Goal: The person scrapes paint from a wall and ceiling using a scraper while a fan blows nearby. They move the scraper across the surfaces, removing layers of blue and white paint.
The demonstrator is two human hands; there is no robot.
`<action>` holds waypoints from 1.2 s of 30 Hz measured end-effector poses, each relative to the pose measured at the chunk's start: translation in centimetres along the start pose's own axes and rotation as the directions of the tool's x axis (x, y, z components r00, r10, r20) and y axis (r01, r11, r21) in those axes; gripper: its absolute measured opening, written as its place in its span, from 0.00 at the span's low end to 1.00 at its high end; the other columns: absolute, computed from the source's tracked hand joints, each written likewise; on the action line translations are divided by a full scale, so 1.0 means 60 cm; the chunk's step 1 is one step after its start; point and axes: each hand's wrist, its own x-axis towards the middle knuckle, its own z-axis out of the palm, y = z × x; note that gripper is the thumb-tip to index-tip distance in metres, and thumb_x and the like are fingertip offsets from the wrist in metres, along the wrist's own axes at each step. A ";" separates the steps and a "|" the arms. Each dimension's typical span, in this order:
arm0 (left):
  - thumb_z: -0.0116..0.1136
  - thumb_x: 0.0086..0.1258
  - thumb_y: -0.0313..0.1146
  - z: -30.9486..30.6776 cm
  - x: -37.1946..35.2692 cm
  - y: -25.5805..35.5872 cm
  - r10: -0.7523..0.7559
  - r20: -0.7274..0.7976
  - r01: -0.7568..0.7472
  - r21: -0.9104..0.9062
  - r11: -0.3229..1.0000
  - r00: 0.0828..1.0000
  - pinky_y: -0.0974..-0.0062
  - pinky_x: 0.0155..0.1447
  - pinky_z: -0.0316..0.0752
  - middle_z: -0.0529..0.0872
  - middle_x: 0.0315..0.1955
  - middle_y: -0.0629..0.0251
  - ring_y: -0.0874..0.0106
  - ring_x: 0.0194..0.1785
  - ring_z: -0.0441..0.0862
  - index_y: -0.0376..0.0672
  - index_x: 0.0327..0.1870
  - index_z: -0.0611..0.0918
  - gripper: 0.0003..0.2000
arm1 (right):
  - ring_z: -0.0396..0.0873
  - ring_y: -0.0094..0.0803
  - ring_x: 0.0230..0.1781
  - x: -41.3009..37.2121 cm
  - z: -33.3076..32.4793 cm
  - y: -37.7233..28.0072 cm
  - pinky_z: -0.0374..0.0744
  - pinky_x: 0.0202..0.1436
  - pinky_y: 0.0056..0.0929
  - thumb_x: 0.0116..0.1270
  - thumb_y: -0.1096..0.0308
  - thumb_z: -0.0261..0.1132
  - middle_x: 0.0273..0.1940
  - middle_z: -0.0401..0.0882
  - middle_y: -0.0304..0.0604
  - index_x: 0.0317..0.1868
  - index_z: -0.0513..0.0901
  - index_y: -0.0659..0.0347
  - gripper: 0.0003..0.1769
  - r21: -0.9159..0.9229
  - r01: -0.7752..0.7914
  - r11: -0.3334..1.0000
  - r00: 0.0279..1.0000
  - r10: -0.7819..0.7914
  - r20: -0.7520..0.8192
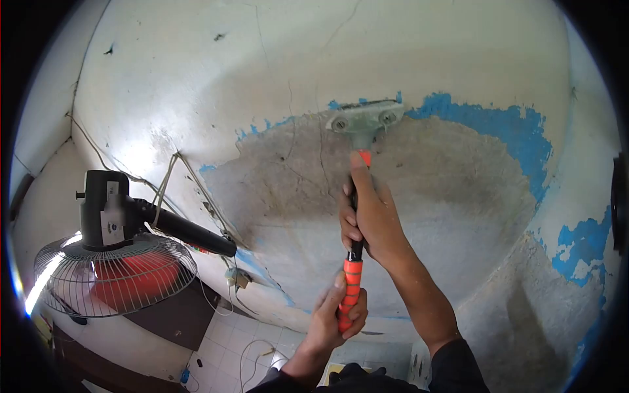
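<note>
Both hands hold one long-handled scraper [363, 122]. My left hand [333, 314] is wrapped round the orange, banded grip at the handle's lower end. Higher up, my right hand [372, 219] grips the black shaft, its thumb near the orange collar under the head. The wide, pale grey-green head has two screws, and its blade lies against the wall [282, 190] at the upper edge of a bare grey patch. Blue paint [488, 124] shows along that edge to the right, with small blue flecks to the left. Cream paint covers the wall above.
On the left, a black fan [114, 262] with a wire cage and red blades juts out. Cables run down the wall to a socket [237, 278]. Below are white floor tiles [226, 340] and a dark brown panel [177, 314]. More blue paint shows at the right.
</note>
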 end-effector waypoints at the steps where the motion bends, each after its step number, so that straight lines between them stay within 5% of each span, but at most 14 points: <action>1: 0.35 0.78 0.54 -0.002 0.003 -0.004 -0.015 -0.009 0.015 -0.015 1.000 1.000 0.83 0.13 0.53 0.65 0.17 0.71 0.81 0.09 0.56 0.54 0.65 0.62 0.21 | 0.55 0.19 0.05 0.000 -0.003 0.002 0.60 0.07 0.22 0.73 0.38 0.49 0.12 0.57 0.30 0.30 0.64 0.55 0.28 -0.006 0.010 1.000 1.000 -0.010 -0.015; 8: 0.32 0.81 0.48 0.005 -0.006 -0.033 -0.148 0.030 0.148 -0.020 0.989 0.989 0.84 0.15 0.54 0.67 0.19 0.69 0.81 0.11 0.57 0.41 0.61 0.63 0.21 | 0.51 0.17 0.04 -0.043 -0.044 0.024 0.57 0.05 0.22 0.73 0.37 0.47 0.11 0.53 0.29 0.31 0.64 0.54 0.28 0.056 0.024 0.998 0.987 -0.015 -0.158; 16: 0.34 0.81 0.49 0.045 0.031 0.010 -0.066 0.038 0.062 0.094 0.994 0.997 0.84 0.16 0.54 0.67 0.20 0.69 0.81 0.12 0.56 0.40 0.54 0.67 0.20 | 0.49 0.17 0.03 -0.012 -0.029 -0.042 0.55 0.05 0.20 0.74 0.37 0.48 0.11 0.53 0.28 0.30 0.63 0.53 0.28 -0.013 0.173 0.985 0.966 -0.172 -0.195; 22: 0.33 0.81 0.48 0.046 0.000 -0.043 -0.119 0.050 0.118 0.028 0.993 0.992 0.83 0.16 0.54 0.67 0.19 0.69 0.80 0.12 0.58 0.41 0.57 0.65 0.19 | 0.50 0.18 0.04 -0.054 -0.065 -0.009 0.57 0.05 0.21 0.74 0.39 0.48 0.12 0.53 0.29 0.30 0.63 0.54 0.27 0.010 0.037 0.999 0.984 -0.035 -0.174; 36: 0.34 0.80 0.49 0.042 0.027 -0.087 -0.093 0.080 0.098 -0.056 0.994 0.992 0.82 0.15 0.54 0.66 0.20 0.68 0.79 0.13 0.57 0.42 0.60 0.65 0.21 | 0.59 0.17 0.08 -0.067 -0.103 -0.005 0.63 0.10 0.20 0.75 0.42 0.49 0.16 0.61 0.32 0.35 0.66 0.57 0.24 -0.075 0.056 0.996 0.991 -0.065 -0.119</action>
